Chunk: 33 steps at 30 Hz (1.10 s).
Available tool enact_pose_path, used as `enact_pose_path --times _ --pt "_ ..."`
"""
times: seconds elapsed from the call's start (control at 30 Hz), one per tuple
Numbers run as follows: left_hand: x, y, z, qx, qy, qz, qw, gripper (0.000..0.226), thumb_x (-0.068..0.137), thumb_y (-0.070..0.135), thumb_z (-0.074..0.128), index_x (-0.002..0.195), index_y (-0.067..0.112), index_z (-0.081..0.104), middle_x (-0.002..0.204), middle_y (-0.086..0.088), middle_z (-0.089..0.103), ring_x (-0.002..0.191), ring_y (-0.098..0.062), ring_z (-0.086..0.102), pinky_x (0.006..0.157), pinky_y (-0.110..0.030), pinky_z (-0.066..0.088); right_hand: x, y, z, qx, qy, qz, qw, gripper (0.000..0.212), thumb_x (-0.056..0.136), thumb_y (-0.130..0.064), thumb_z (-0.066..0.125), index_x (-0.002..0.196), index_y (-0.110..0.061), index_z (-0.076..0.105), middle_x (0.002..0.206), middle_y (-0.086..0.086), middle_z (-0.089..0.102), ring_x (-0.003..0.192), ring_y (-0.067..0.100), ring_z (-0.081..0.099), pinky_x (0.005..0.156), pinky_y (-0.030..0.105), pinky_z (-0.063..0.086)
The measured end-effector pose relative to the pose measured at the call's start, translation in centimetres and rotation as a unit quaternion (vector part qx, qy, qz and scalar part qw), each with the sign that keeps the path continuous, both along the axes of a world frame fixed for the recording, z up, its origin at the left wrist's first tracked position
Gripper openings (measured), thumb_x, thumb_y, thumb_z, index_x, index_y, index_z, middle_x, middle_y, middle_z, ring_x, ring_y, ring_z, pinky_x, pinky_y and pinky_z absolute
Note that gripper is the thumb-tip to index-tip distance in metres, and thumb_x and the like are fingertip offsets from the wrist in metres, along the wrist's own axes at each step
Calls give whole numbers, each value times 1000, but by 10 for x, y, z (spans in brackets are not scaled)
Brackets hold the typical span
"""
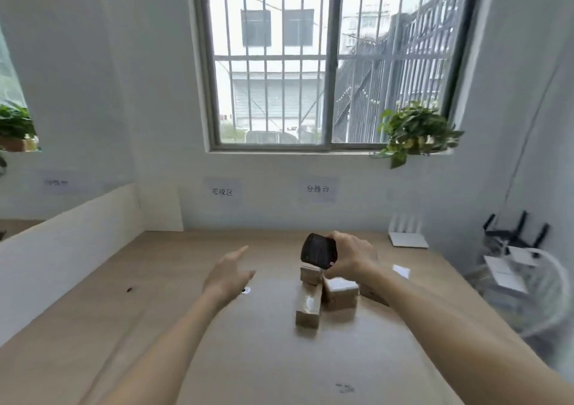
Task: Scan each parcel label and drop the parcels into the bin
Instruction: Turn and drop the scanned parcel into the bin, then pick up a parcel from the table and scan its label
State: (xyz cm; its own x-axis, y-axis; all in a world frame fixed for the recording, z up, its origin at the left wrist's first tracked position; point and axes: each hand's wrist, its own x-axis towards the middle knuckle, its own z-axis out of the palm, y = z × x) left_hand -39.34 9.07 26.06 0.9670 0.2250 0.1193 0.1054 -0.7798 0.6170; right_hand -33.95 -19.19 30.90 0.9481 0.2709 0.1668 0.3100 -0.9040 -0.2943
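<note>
A light wooden table [217,358] fills the lower part of the view, and two bare forearms reach forward over it from the near edge. A cluster of small brown cardboard parcels [326,296] sits on the table a little right of centre; everything else is placed relative to that cluster.

The nearest parcel [308,306] is a narrow box whose long axis runs roughly from near to far. Touching it on the right is a squarer parcel [340,292] with a white label facing up. Just behind them is a smaller parcel [310,273]. Another box to the right is mostly hidden by the right forearm.

Left of the cluster, the left hand [228,275] hovers above the table with fingers spread and relaxed, holding nothing. Directly above the far side of the cluster, the right hand [349,257] grips a black handheld scanner [319,250], fingers curled around it. The scanner's rounded dark end faces left and toward the viewer, tilted down toward the small parcel just below it.

Left of the cluster, a low white partition [62,243] runs along the table's edge. Right of and behind the cluster, a white router [407,233] stands on the table by the wall. Behind it all, paper signs are stuck to a white wall below a barred window [329,62], with a leafy potted plant [416,131] on the sill's right end.
</note>
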Motion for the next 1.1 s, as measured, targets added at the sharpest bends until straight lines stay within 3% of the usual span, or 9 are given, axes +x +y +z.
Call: enact_pose_path --times 0.27,0.53,0.7,0.93,1.1 --pt "66 -163 -9 6 -5 -97 995 69 91 38 67 152 26 38 152 -4 46 140 -19 43 111 -34 37 10 -174 -6 -14 11 -108 994 62 63 -41 80 120 -36 56 100 -9 68 89 20 62 70 29 44" --pt "110 -282 -13 8 -9 -176 984 65 93 38 65 151 25 40 149 -4 49 135 -22 46 105 -32 38 9 -289 -14 -5 10 -190 982 72 63 -43 82 130 -41 57 113 -11 68 108 19 65 76 30 47" --pt "141 -324 -24 3 8 -209 978 66 93 41 64 152 25 40 147 -3 51 136 -22 45 109 -37 40 20 -330 -25 -3 27 -239 971 56 63 -42 82 114 -33 60 96 -9 61 93 19 59 71 30 42" --pt "208 -354 -52 -21 34 -229 973 69 92 40 63 153 23 37 155 -2 43 143 -21 38 113 -39 36 76 -359 -46 -14 55 -265 963 52 63 -43 81 109 -30 60 102 -5 66 100 22 64 68 29 41" --pt "278 -363 -79 -18 55 -218 974 67 93 42 60 153 27 35 154 2 42 139 -18 43 107 -37 38 150 -365 -68 -11 86 -275 957 59 61 -41 80 114 -28 60 104 -3 68 99 24 65 69 31 46"
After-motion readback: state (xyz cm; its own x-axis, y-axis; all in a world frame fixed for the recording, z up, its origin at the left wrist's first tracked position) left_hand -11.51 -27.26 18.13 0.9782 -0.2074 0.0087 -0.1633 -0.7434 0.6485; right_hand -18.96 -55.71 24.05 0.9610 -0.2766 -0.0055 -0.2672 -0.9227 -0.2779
